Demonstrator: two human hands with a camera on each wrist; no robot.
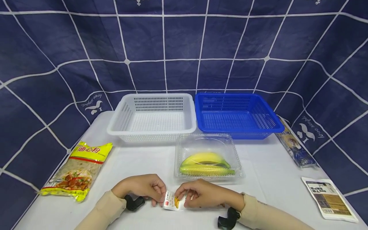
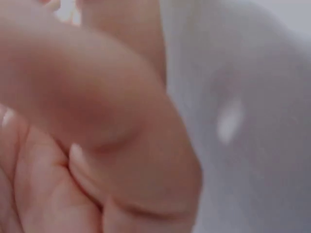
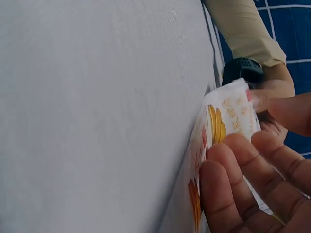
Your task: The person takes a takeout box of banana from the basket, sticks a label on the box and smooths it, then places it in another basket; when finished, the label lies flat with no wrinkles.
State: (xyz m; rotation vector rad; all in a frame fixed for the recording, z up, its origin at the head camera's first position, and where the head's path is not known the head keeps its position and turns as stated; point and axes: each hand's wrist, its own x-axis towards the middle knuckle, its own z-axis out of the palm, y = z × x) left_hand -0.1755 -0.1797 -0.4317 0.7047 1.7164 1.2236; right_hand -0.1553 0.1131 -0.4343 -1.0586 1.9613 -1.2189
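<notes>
A white strip of banana labels [image 1: 170, 206], printed with yellow bananas and lettering, lies low over the near part of the table. My left hand [image 1: 142, 186] pinches its left end between thumb and fingertips. From the right, my right hand [image 1: 205, 193] holds the strip, with fingers and thumb on either side and its palm over part of it. In the right wrist view the strip [image 3: 238, 114] bends, and banana pictures repeat along it. Curled fingers [image 2: 97, 97] fill much of the left wrist view. Just beyond my hands sits a closed clear plastic box [image 1: 207, 140] holding bananas [image 1: 205, 166].
A white basket [image 1: 152, 131] and a blue basket [image 1: 238, 130] stand side by side at the back. On the left lies a yellow food bag [image 1: 77, 171]. Along the right edge are a blue-brown packet [image 1: 296, 145] and a white-brown pouch [image 1: 329, 199].
</notes>
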